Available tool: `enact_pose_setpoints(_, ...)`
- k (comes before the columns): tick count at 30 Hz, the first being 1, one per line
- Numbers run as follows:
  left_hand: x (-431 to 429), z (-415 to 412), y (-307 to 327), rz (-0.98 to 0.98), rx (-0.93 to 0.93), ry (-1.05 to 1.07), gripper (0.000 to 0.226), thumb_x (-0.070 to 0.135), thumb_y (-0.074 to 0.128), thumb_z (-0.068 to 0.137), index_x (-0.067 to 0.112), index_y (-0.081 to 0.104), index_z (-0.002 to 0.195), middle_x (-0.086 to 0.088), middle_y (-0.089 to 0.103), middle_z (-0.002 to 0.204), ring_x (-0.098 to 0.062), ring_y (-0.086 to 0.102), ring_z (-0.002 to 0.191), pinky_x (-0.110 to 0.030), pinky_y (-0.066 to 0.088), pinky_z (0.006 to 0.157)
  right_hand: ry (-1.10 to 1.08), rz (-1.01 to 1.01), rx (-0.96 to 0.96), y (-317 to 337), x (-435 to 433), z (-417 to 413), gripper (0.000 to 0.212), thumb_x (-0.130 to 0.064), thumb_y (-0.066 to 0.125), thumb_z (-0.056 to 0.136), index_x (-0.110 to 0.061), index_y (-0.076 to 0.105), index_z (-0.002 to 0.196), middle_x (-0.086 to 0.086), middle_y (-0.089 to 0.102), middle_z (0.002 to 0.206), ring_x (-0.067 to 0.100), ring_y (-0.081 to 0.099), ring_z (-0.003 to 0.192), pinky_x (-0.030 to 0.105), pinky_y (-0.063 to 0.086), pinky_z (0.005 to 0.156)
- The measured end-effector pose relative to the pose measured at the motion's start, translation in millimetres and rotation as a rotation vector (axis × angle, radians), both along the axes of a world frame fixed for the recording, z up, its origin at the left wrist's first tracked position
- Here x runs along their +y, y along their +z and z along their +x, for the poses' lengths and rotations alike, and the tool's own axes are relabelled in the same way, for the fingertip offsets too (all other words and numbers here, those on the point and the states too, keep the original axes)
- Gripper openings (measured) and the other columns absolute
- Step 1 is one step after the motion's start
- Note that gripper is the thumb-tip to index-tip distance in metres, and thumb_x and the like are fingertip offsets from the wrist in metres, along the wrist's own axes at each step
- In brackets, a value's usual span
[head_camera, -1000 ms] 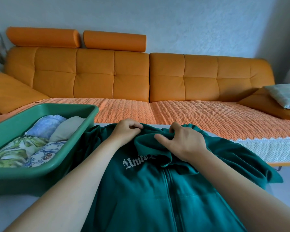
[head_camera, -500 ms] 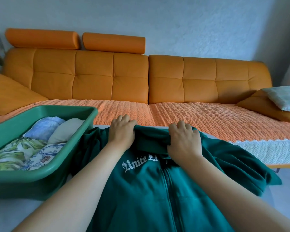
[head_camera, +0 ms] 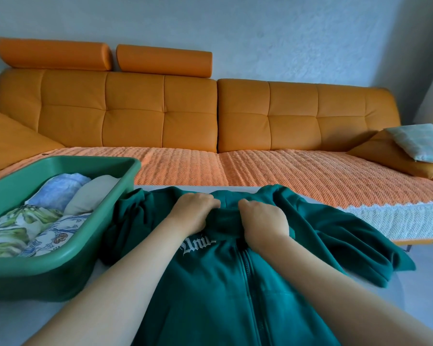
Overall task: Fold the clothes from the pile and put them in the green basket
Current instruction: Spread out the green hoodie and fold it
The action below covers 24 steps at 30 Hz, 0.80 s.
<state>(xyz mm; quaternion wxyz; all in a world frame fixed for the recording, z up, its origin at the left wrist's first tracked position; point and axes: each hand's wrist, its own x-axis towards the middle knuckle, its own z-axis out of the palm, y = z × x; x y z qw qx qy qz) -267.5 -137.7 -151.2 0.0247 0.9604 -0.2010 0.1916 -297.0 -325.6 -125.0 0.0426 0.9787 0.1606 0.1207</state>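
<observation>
Teal zip jacket (head_camera: 223, 290) lay front-up on the bench (head_camera: 68, 323), just right of the green basket (head_camera: 68, 265); left grip (head_camera: 194, 213) and right grip (head_camera: 264, 221) both curled tight round its collar fabric — knuckles up, side by side, not touching; white chest lettering partly hidden by the left wrist; basket held folded clothes (head_camera: 38, 221) — blue, cream, leaf-print; orange sofa (head_camera: 160, 108) behind the bench.

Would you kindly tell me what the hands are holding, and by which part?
The left hand and right hand both grip the dark green zip jacket at its collar, one on each side.
</observation>
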Motion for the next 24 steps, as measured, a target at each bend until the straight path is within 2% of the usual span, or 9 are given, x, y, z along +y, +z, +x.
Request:
enact_pose_setpoints(3, 13.0, 2.9, 6.2, -0.130, -0.336, -0.029, 0.034, -0.016, 0.055, 0.061, 0.017, 0.058, 0.072, -0.001, 0.052, 0.067, -0.027, 0.051, 0.065, -0.030, 0.025, 0.054, 0.082, -0.084, -0.235, 9.7, 9.8, -7.8, 0.035, -0.005, 0.056, 0.089, -0.016, 0.039, 0.118, 0.003, 0.053, 0.109, 0.024, 0.062, 0.091, 0.034, 0.034, 0.057)
enact_pose_setpoints(5, 20.3, -0.2, 9.7, -0.108, -0.326, -0.009, 0.034, -0.016, 0.053, 0.066, 0.017, 0.058, 0.071, 0.000, 0.049, 0.068, -0.024, 0.046, 0.068, -0.030, 0.025, 0.058, 0.127, -0.128, -0.241, 7.3, 14.4, -12.0, 0.034, -0.004, 0.053, 0.091, -0.014, 0.039, 0.121, 0.007, 0.052, 0.111, 0.027, 0.062, 0.092, 0.036, 0.035, 0.059)
enact_pose_setpoints(10, 34.6, -4.9, -2.9, 0.063, 0.558, 0.184, 0.044, -0.007, 0.043, 0.080, 0.031, 0.064, 0.085, 0.006, 0.053, 0.098, -0.019, 0.048, 0.090, -0.031, 0.041, 0.084, 0.406, -0.191, 0.207, -17.1, 19.5, -30.2, 0.040, -0.037, 0.066, 0.083, -0.021, 0.052, 0.117, 0.004, 0.060, 0.109, 0.029, 0.064, 0.095, 0.034, 0.042, 0.066)
enact_pose_setpoints(12, 37.5, -1.9, -1.3, -0.089, 0.706, 0.233, 0.055, -0.006, 0.036, 0.074, 0.034, 0.074, 0.075, 0.007, 0.067, 0.098, -0.022, 0.062, 0.089, -0.037, 0.053, 0.083, 0.383, 0.057, 0.369, -7.4, 15.4, -29.7, 0.038, -0.059, 0.057, 0.083, -0.027, 0.066, 0.102, -0.002, 0.070, 0.094, 0.020, 0.065, 0.087, 0.034, 0.050, 0.074)
enact_pose_setpoints(15, 30.5, 1.1, 2.5, -0.316, 0.511, 0.303, 0.056, -0.003, 0.035, 0.076, 0.037, 0.074, 0.072, 0.011, 0.070, 0.099, -0.018, 0.064, 0.095, -0.036, 0.053, 0.084, 0.260, 0.535, 0.449, 4.9, 9.8, -18.5, 0.038, -0.052, 0.051, 0.088, -0.020, 0.071, 0.082, -0.003, 0.072, 0.074, 0.013, 0.066, 0.065, 0.033, 0.056, 0.072)
enact_pose_setpoints(18, 13.2, -2.5, -4.1, -0.365, 0.301, 0.202, 0.029, 0.028, 0.046, 0.098, 0.041, 0.062, 0.118, 0.008, 0.055, 0.134, -0.018, 0.044, 0.131, -0.039, 0.038, 0.108, 0.238, 0.417, 0.040, -1.5, -1.0, 6.7, 0.027, -0.046, 0.052, 0.092, -0.033, 0.070, 0.107, -0.005, 0.069, 0.117, 0.018, 0.058, 0.116, 0.036, 0.045, 0.099)
enact_pose_setpoints(20, 3.6, -7.0, -13.2, -0.185, 0.479, 0.189, 0.057, 0.060, 0.044, 0.096, 0.044, 0.032, 0.150, 0.008, 0.027, 0.161, -0.022, 0.016, 0.150, -0.047, 0.019, 0.120, 0.232, 0.215, 0.196, -16.1, -11.9, 22.3, 0.058, -0.063, 0.045, 0.092, -0.042, 0.042, 0.146, 0.001, 0.033, 0.160, 0.023, 0.021, 0.150, 0.045, 0.018, 0.121)
enact_pose_setpoints(22, 0.9, -9.7, -22.5, -0.084, 0.701, 0.288, 0.078, 0.079, 0.032, 0.090, 0.049, 0.003, 0.156, 0.013, -0.006, 0.167, -0.025, -0.010, 0.153, -0.055, 0.001, 0.121, 0.107, 0.117, 0.505, -30.6, -22.6, 33.1, 0.082, -0.081, 0.032, 0.087, -0.044, 0.011, 0.158, -0.002, -0.002, 0.168, 0.020, -0.009, 0.154, 0.056, -0.001, 0.123)
enact_pose_setpoints(24, 6.3, -8.2, -28.1, -0.105, 0.796, 0.365, 0.085, 0.084, 0.028, 0.086, 0.049, -0.007, 0.155, 0.012, -0.020, 0.164, -0.027, -0.020, 0.151, -0.058, -0.005, 0.120, 0.007, 0.127, 0.671, -37.2, -30.2, 42.8, 0.091, -0.089, 0.024, 0.082, -0.043, 0.007, 0.158, -0.007, -0.007, 0.168, 0.018, -0.011, 0.154, 0.056, -0.001, 0.122)
